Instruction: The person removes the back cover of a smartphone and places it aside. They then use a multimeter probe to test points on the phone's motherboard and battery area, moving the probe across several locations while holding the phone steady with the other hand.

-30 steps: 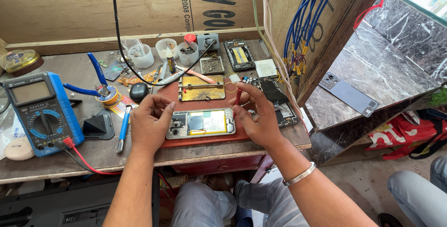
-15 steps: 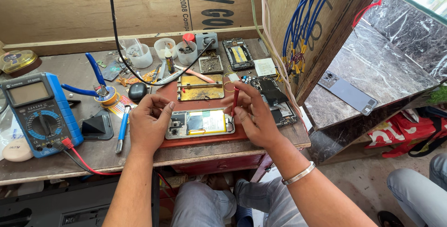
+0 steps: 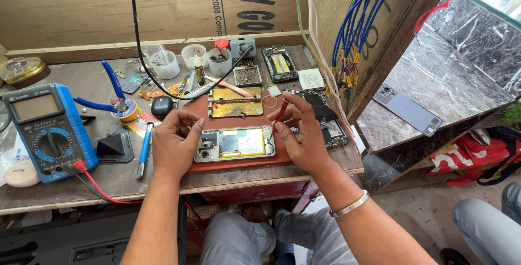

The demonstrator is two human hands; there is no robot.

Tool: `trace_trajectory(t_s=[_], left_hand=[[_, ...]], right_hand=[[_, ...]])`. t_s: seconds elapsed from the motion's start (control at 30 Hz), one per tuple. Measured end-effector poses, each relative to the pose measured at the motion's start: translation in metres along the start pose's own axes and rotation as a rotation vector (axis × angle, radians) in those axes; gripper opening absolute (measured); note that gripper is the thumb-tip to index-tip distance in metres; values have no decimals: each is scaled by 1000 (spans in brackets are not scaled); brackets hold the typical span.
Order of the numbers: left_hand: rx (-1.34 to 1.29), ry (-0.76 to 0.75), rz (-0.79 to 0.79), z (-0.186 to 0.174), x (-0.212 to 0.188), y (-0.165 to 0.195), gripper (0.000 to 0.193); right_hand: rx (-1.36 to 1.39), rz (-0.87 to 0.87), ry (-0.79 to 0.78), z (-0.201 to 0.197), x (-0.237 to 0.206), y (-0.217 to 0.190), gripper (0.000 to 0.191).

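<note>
While a blue multimeter sits at the frame's left, the left hand rests loosely curled at the opened phone in the centre — its edge touched — and the right hand pinches a red tool just right of it.

A: That red mat looks matt and rubbery, and the bench is worn, rough wood.

B: The bracelet is shiny metal; the meter is smooth blue plastic.
</note>
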State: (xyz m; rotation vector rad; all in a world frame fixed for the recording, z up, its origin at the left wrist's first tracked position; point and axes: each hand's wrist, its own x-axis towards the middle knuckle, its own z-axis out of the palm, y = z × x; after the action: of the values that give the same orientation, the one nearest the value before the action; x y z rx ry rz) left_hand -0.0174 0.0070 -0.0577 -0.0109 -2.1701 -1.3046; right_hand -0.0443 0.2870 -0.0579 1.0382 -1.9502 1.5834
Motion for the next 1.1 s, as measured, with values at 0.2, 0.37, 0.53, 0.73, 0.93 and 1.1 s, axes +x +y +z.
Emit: trace_trajectory(t_s=[0.2,0.37,0.53,0.73,0.93,1.1], left_hand=[[12,-2,-14,-1,0,1,14],[0,-4,-13,0,0,2,14],[0,-4,-8,0,1,3,13],[-8,-6,-7,-1,1,1,13],[0,-3,-1,-1,0,1,14],[8,-3,-2,-1,-1,0,14]], right_hand=[[61,15,60,1,0,2,62],[152,60,-28,-6,-3,-2,58],[123,65,-92,-7,-2,-6,51],[90,52,-61,-4,-1,-9,50],[62,61,-66,-4,0,-11,51],[-22,-57,-73,-1,-1,-4,57]])
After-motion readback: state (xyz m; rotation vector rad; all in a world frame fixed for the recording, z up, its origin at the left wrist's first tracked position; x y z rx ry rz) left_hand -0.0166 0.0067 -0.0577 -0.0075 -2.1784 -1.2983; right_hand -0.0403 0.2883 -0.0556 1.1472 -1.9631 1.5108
